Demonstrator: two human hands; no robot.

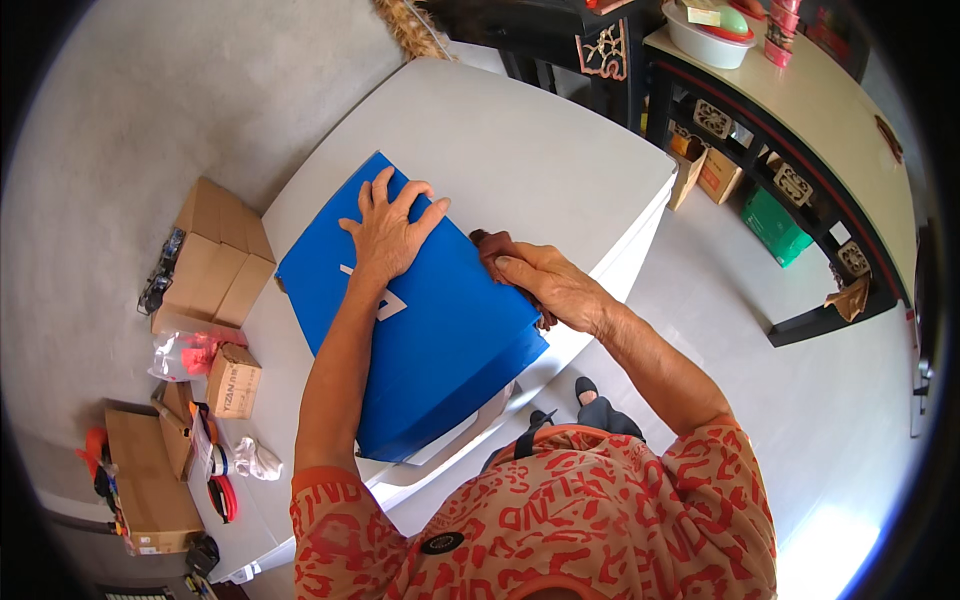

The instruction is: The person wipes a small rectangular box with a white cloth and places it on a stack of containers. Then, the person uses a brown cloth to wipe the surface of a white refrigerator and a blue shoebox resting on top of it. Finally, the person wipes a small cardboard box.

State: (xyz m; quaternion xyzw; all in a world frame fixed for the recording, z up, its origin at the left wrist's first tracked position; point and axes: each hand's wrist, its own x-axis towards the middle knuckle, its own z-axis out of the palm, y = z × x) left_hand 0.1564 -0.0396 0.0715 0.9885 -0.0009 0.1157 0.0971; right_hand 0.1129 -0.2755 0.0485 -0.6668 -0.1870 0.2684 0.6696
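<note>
A blue box with a white mark on its top lies at an angle on the white table. My left hand rests on the box top near its far end, fingers spread. In my right hand is a bunched brown cloth, pressed against the right edge of the box. Part of the cloth hangs down along the box's side below my fingers. My left forearm hides some of the white mark.
Cardboard boxes stand along the table's left side, near a small carton, a clear plastic bag and a red tape roll. At the right is a dark-framed counter bearing a white basin. Below it sits a green box.
</note>
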